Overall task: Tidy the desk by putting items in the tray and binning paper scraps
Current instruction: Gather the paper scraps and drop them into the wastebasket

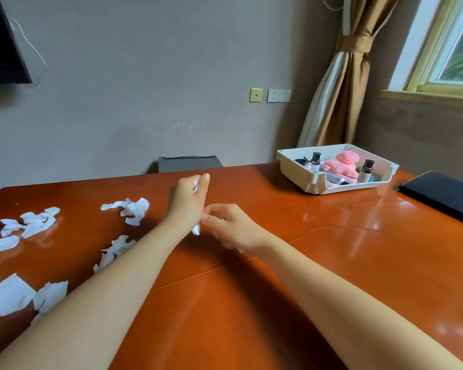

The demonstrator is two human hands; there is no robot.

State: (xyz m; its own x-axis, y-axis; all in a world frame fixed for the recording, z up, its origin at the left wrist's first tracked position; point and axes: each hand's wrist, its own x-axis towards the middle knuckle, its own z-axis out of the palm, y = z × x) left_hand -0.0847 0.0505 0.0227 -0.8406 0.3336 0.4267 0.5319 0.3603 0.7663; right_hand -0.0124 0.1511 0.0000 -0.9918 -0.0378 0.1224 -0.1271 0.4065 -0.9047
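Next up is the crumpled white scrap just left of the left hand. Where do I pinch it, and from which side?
Pinch the crumpled scrap at its bunched right end, coming down from above. That end looks raised off the desk, while the left tail lies flat and thin. The left hand is nearest, but it holds a paper bit.

Desk point(332, 263): paper scraps point(134, 209) left, tray point(296, 170), black pad point(444, 193) right.
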